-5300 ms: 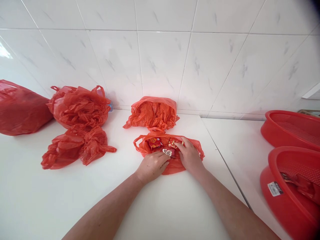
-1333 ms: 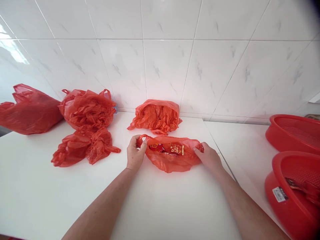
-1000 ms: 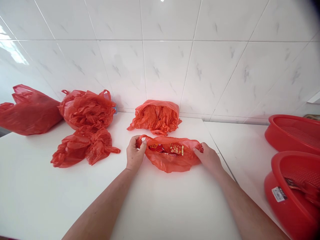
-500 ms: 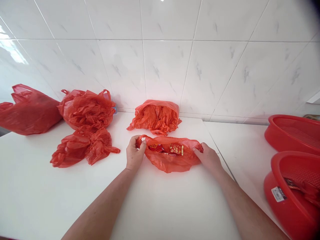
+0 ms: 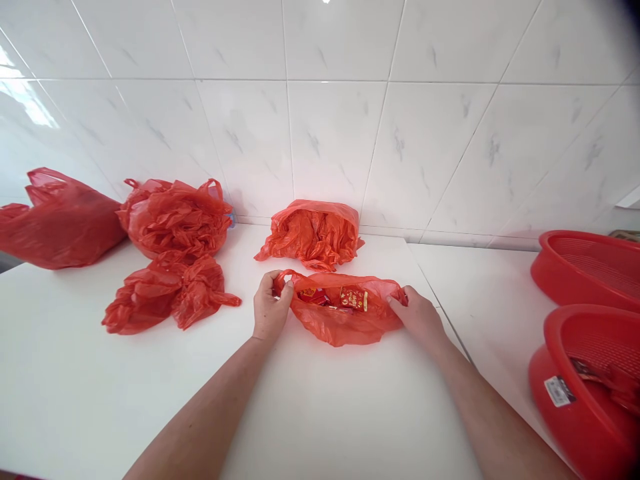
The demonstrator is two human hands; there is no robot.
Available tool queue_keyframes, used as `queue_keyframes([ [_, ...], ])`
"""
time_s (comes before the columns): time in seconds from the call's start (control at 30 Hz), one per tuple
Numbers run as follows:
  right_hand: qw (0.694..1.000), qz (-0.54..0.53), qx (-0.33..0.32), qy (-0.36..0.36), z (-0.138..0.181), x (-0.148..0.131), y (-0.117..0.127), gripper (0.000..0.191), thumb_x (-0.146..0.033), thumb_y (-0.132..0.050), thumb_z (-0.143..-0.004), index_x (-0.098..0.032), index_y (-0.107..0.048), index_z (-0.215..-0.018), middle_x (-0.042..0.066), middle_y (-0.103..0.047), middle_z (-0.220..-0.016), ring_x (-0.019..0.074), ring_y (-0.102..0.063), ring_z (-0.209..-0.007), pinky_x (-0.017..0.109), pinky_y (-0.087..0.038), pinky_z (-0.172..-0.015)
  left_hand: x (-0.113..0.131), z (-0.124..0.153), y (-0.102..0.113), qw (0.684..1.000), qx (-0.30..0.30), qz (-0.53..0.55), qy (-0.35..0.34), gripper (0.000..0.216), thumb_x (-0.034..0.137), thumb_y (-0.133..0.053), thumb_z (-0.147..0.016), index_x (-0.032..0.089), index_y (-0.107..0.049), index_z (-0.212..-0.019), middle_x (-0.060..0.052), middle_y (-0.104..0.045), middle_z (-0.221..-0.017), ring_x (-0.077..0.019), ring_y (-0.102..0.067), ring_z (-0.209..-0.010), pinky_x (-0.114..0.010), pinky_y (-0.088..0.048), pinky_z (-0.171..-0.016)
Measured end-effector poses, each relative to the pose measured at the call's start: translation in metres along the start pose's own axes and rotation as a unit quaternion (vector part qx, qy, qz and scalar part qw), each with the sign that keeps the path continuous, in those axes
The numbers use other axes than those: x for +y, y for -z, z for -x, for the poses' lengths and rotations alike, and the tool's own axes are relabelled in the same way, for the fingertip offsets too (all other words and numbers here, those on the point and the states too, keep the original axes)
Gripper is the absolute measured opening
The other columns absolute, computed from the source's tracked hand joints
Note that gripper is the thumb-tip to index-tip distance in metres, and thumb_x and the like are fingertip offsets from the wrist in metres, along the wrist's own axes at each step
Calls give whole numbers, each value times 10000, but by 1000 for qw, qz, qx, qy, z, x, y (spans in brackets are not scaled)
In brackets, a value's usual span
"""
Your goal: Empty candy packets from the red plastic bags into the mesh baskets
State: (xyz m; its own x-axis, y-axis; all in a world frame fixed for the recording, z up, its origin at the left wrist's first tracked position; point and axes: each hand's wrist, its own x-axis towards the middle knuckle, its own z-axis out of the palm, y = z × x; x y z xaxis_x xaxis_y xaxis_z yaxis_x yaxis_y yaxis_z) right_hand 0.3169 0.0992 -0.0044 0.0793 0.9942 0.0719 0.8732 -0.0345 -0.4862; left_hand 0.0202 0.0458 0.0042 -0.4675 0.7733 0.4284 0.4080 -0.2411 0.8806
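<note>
A thin red plastic bag point(image 5: 345, 333) lies on the white tabletop with its mouth spread wide toward me. My left hand point(image 5: 273, 303) pinches the bag's left end at a handle loop, thumb on top. At the right end, my right hand point(image 5: 420, 313) grips the rim between thumb and fingers. Inside the bag show several small red packets with gold print; one packet point(image 5: 353, 298) lies right of the middle. The lower part of the contents is hidden by the bag's near wall.
Behind the bag sits a bundle of crumpled red bags point(image 5: 315, 233) by the tiled wall. At left stand a full red bag point(image 5: 65, 227), a bulky red bag point(image 5: 175, 217) and a knotted red bag point(image 5: 145, 297). Red plastic baskets point(image 5: 543, 380) stand at right, the nearer holding items.
Almost nothing differs. The whole view has shifted very slightly; both hands keep the same hold on the bag's ends.
</note>
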Motion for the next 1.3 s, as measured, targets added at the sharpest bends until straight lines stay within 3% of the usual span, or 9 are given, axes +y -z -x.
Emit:
queue_keyframes([
  [0.23,998,-55,13,21,0,4,3,392,-588,-326,-840,-234,-396,-686,-23,-515,-602,156,-477,-561,261,-277,-523,-1,0,0,1000,0,5,-3,193,320,-545,-793,226,-543,-961,28,-510,-760,-105,-457,-648,-219,-410,-609],
  [0.7,997,-73,24,21,-2,7,1,357,-513,-377,-823,-223,-376,-616,-35,-452,-545,139,-406,-524,258,-263,-510,0,0,0,1000,-1,7,-8,198,320,-542,-787,222,-534,-959,29,-489,-752,-112,-444,-656,-226,-407,-629],
  [0.83,992,-120,34,9,-2,6,2,303,-473,-440,-788,-222,-419,-620,-34,-472,-555,142,-424,-540,258,-285,-517,2,0,0,1000,-3,0,-12,196,324,-539,-793,219,-533,-959,25,-493,-759,-112,-447,-659,-228,-408,-635],
  [1.0,969,-218,114,-17,4,-2,11,191,-385,-505,-749,-214,-492,-666,-30,-525,-632,136,-450,-588,249,-333,-545,3,0,0,1000,3,-4,-12,188,320,-538,-791,217,-536,-947,26,-493,-752,-111,-446,-656,-229,-407,-626],
  [1.1,952,-267,148,-18,9,-7,16,176,-347,-531,-739,-212,-466,-647,-44,-469,-616,118,-411,-572,239,-328,-528,2,0,0,1000,5,1,-11,195,317,-540,-792,219,-539,-960,25,-503,-764,-109,-452,-664,-225,-409,-629],
  [1.23,923,-361,133,-12,12,-11,17,274,-332,-555,-739,-206,-379,-571,-59,-341,-552,95,-309,-522,233,-266,-471,1,0,1,1000,8,6,-4,207,325,-547,-795,218,-543,-972,23,-510,-765,-110,-462,-653,-225,-409,-613],
  [1.3,892,-441,99,-13,11,-12,18,304,-334,-565,-738,-204,-357,-557,-60,-314,-551,88,-290,-507,229,-247,-451,1,-1,1,1000,16,18,-8,183,318,-536,-804,212,-545,-954,17,-524,-775,-113,-479,-669,-229,-416,-626],
])
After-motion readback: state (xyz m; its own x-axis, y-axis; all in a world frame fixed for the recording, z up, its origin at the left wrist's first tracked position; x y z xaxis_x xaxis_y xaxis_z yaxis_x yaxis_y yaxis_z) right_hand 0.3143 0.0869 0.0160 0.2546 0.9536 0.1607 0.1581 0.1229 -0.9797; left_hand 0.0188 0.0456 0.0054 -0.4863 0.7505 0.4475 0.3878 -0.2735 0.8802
